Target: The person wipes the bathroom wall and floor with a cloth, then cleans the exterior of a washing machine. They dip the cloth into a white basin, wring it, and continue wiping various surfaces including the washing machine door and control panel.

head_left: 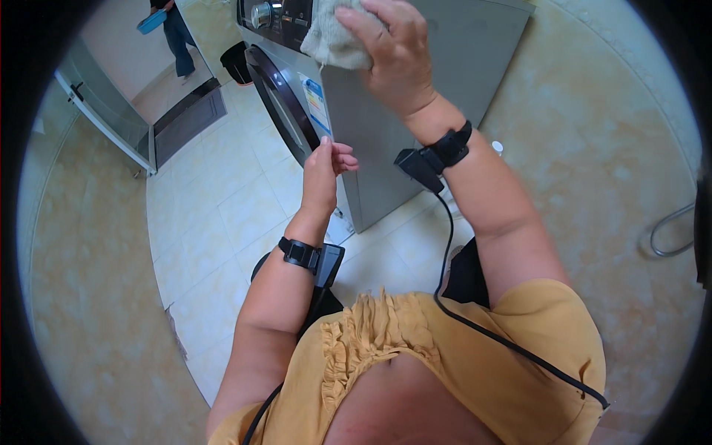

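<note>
My right hand (397, 52) is closed on a bunched pale grey cloth (337, 37), which lies against the upper front corner of a grey washing machine (415, 141). A round knob (262, 15) sits on the machine's dark control panel beside the cloth. My left hand (326, 170) is lower down, by the edge of the machine's dark round door (282, 100), which stands ajar. Its fingers are loosely bent and apart from the thumb, with nothing seen in them. Whether it touches the door I cannot tell. A blue and white label (316, 100) is on the machine's front.
A dark bin (237, 63) stands on the tiled floor (215, 185) beyond the door. At the far left are an open glass door (111, 104), a grey mat (189, 119) and another person (178, 37) holding a blue basin (152, 21). Black cables (512, 345) run from my wrist devices.
</note>
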A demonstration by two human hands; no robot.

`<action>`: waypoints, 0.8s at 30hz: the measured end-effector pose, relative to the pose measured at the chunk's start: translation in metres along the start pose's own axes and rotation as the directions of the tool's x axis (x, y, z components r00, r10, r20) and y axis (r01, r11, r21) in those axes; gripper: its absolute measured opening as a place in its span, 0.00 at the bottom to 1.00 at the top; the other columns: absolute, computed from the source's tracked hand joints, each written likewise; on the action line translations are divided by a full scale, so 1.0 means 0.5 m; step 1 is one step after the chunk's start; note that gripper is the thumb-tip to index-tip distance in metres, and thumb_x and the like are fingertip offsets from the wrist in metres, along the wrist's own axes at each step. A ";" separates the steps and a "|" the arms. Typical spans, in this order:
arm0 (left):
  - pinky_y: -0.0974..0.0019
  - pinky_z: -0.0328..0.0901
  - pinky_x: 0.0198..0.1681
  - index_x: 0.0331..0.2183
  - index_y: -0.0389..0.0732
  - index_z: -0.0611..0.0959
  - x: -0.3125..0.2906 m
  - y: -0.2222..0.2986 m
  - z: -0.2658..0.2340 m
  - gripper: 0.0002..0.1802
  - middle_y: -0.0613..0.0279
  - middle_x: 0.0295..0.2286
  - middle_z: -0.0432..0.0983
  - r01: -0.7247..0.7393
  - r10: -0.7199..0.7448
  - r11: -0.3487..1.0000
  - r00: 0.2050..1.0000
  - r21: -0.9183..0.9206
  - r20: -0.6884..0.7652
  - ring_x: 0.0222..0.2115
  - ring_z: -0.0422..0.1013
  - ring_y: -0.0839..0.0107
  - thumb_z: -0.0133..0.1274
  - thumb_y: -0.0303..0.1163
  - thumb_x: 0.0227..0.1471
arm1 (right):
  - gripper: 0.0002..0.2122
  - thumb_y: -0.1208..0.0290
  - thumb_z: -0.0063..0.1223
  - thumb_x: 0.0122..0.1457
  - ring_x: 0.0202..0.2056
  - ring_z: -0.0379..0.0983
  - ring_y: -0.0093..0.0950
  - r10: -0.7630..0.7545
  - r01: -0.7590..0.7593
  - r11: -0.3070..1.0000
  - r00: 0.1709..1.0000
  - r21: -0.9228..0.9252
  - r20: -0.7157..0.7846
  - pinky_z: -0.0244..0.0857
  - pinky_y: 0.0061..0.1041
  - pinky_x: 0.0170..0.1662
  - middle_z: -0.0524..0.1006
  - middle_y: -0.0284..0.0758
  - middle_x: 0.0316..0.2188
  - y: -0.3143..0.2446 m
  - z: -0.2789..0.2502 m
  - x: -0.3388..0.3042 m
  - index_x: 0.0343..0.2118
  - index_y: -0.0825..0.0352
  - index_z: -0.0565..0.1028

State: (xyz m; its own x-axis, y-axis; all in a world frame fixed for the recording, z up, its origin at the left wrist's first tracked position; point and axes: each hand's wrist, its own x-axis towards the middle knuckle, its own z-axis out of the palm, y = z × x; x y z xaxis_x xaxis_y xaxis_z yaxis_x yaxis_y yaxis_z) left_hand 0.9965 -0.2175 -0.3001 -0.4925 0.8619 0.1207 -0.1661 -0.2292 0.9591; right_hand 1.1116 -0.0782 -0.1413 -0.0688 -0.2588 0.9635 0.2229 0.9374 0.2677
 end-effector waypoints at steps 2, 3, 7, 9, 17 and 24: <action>0.65 0.72 0.36 0.33 0.34 0.80 0.003 0.001 -0.004 0.28 0.59 0.23 0.76 -0.028 0.021 0.994 0.998 -0.104 -0.065 0.25 0.74 0.69 0.37 0.48 0.70 | 0.21 0.70 0.63 0.52 0.53 0.67 0.36 0.018 -0.010 0.994 0.997 -0.109 0.069 0.62 0.37 0.56 0.72 0.32 0.49 0.000 0.017 -0.070 0.50 0.47 0.79; 0.66 0.72 0.35 0.33 0.35 0.79 0.006 0.000 -0.006 0.27 0.60 0.23 0.76 0.001 -0.020 0.992 0.988 -0.126 -0.153 0.25 0.74 0.70 0.37 0.47 0.70 | 0.22 0.70 0.61 0.53 0.54 0.66 0.35 0.044 -0.039 0.998 0.994 -0.058 0.099 0.61 0.37 0.55 0.72 0.29 0.49 -0.014 0.021 -0.119 0.52 0.43 0.77; 0.66 0.71 0.32 0.33 0.36 0.79 0.027 -0.009 -0.013 0.23 0.62 0.22 0.75 -0.025 -0.039 0.981 0.947 -0.194 -0.319 0.22 0.72 0.71 0.40 0.45 0.69 | 0.23 0.69 0.59 0.53 0.55 0.66 0.33 0.114 -0.119 0.993 0.933 -0.007 0.341 0.60 0.37 0.54 0.71 0.25 0.50 -0.062 -0.011 -0.318 0.52 0.39 0.75; 0.66 0.71 0.32 0.33 0.36 0.79 0.040 -0.012 -0.014 0.23 0.63 0.22 0.74 -0.051 -0.036 0.976 0.923 -0.213 -0.383 0.22 0.72 0.71 0.40 0.45 0.69 | 0.23 0.70 0.59 0.52 0.56 0.65 0.33 0.104 -0.132 0.991 0.888 0.031 0.448 0.61 0.37 0.54 0.71 0.25 0.50 -0.069 -0.035 -0.380 0.52 0.40 0.75; 0.66 0.69 0.44 0.42 0.32 0.78 0.029 0.014 -0.019 0.18 0.56 0.35 0.77 -0.174 0.170 0.984 0.893 0.027 -0.417 0.35 0.73 0.68 0.44 0.40 0.67 | 0.26 0.77 0.57 0.51 0.57 0.66 0.38 0.184 -0.316 0.948 0.645 0.040 0.742 0.62 0.40 0.56 0.72 0.31 0.52 -0.088 -0.127 -0.249 0.54 0.48 0.76; 0.58 0.53 0.66 0.65 0.31 0.59 0.011 0.060 0.023 0.33 0.43 0.63 0.56 -0.329 0.484 0.806 0.845 0.492 -0.226 0.64 0.57 0.53 0.46 0.32 0.64 | 0.26 0.79 0.57 0.53 0.58 0.65 0.40 0.176 -0.176 0.984 0.982 -0.006 0.072 0.61 0.40 0.58 0.70 0.31 0.54 0.054 -0.027 0.045 0.55 0.47 0.75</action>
State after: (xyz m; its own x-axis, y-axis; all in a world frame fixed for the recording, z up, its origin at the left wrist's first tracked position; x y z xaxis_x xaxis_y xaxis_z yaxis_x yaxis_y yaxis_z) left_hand 0.9985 -0.2146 -0.2679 -0.6900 0.5155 0.5081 0.4489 -0.2460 0.8591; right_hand 1.1292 -0.0619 -0.1123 -0.0984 -0.0722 0.9925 0.2369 0.9670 0.0938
